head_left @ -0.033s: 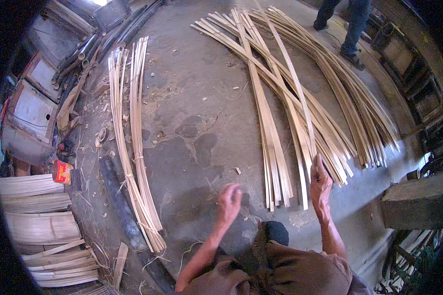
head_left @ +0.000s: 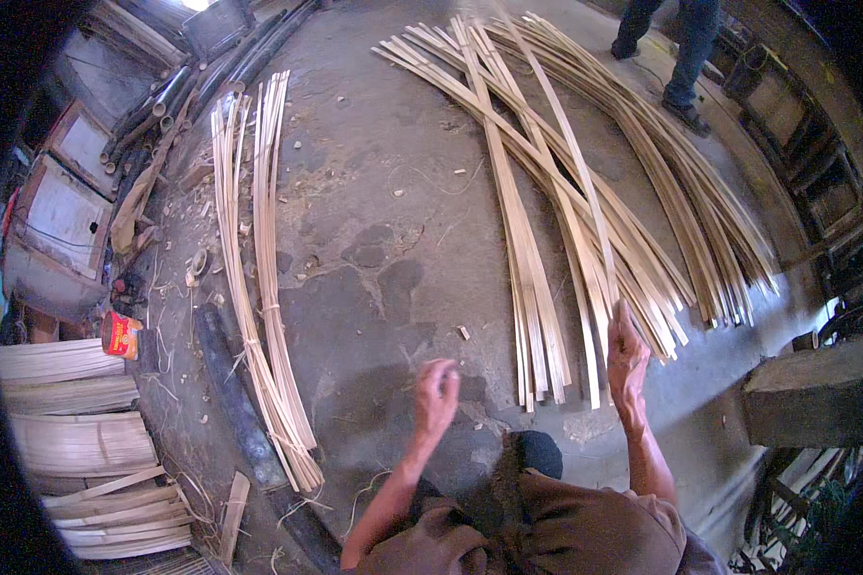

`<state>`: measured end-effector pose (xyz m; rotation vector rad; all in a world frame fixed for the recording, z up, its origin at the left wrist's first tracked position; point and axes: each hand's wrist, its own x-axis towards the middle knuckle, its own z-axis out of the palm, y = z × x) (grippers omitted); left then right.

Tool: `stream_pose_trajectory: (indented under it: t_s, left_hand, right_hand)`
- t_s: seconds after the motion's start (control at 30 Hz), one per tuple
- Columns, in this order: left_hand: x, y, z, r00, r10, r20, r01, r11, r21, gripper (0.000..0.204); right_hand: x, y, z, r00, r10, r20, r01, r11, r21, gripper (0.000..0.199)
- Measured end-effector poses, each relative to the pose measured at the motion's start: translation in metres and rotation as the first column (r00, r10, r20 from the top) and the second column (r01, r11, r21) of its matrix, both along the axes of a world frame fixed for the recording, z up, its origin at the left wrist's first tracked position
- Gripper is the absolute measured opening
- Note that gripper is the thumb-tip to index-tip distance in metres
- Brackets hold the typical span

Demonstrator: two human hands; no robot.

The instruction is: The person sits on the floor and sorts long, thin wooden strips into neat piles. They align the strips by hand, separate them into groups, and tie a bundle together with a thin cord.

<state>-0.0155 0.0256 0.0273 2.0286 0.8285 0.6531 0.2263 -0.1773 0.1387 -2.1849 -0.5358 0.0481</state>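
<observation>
My right hand (head_left: 628, 356) is closed on the near end of a long, pale bamboo strip (head_left: 585, 177), which stretches away over a crossed pile of similar strips. That pile (head_left: 532, 302) lies on the floor ahead, fanned into overlapping bundles. Left of it, my left hand (head_left: 435, 398) hovers over the floor, its fingers loosely curled and slightly blurred. Nothing shows in its grasp. A larger heap of strips (head_left: 686, 206) lies farther right. Two tied bundles of slender strips (head_left: 270, 287) rest on the floor to my left.
Dark pipes or poles (head_left: 235, 393) lie by the tied bundles. Stacked flat slats (head_left: 81, 441) and a red-and-yellow tub (head_left: 122, 335) stand at the left edge. A grey block (head_left: 815, 393) is at the right. A person's legs (head_left: 690, 57) appear at the far right.
My left hand has shifted slightly to the left. My right hand and the strip have moved very little, a touch to the right.
</observation>
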Motion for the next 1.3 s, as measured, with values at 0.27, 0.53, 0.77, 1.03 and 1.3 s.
stream_pose_trajectory:
  t_s: [0.27,0.53,0.77,1.03,1.3]
  left_hand:
    - [-0.110,0.096,-0.002,0.899,0.373,-0.231,-0.245,0.863,0.441,0.029]
    - [-0.162,0.157,-0.018,0.623,0.627,-0.469,-0.365,0.762,0.534,0.069]
    - [-0.133,0.195,-0.020,0.452,0.719,-0.528,-0.422,0.694,0.583,0.081]
    - [-0.150,0.244,-0.026,0.446,0.671,-0.592,-0.541,0.729,0.419,0.046]
    - [-0.184,0.240,0.078,0.964,0.260,0.059,-0.122,0.624,-0.772,0.040]
  right_hand:
    - [0.058,-0.059,-0.098,0.983,0.057,-0.177,-0.054,0.998,0.023,0.040]
    - [0.066,-0.054,-0.072,0.982,0.157,0.104,-0.074,0.827,-0.557,0.043]
    - [0.064,-0.072,-0.070,0.970,0.176,0.168,-0.065,0.853,-0.519,0.041]
    - [0.042,-0.057,-0.073,0.964,0.207,0.168,-0.109,0.881,-0.460,0.037]
    - [0.027,-0.040,-0.064,0.938,0.290,0.189,-0.221,0.921,-0.320,0.032]
